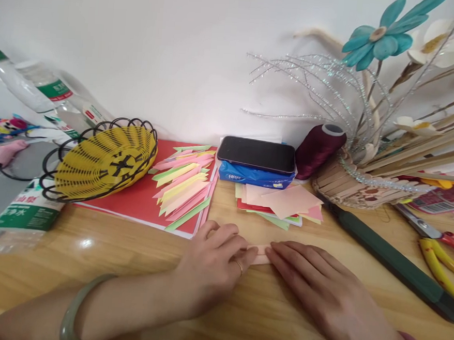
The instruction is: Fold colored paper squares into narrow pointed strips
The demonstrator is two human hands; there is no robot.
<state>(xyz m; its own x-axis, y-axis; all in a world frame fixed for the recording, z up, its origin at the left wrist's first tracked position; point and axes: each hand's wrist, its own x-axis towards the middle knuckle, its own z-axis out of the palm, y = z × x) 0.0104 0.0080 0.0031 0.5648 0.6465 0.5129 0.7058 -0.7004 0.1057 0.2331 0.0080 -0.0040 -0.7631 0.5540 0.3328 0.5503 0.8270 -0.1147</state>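
Observation:
A folded strip of pale pink paper (261,255) lies on the table between my hands. My left hand (214,265) has its fingers curled, with the thumb and fingertips on the strip's left end. My right hand (326,283) rests palm down, fingers stretched out, their tips pressing on the right end; its thumb cannot be made out. Just beyond is a loose pile of coloured paper pieces (287,201), pink on top with green and red below. Folded strips (185,185) in pink, yellow and green lie to the left on a red sheet (131,207).
A yellow woven basket (107,161) stands at left near plastic bottles (56,88). At the back, a black phone (257,154) rests on a blue packet (250,175), beside a maroon thread spool (322,148). A dark green tool (392,259) and scissors (435,246) lie right.

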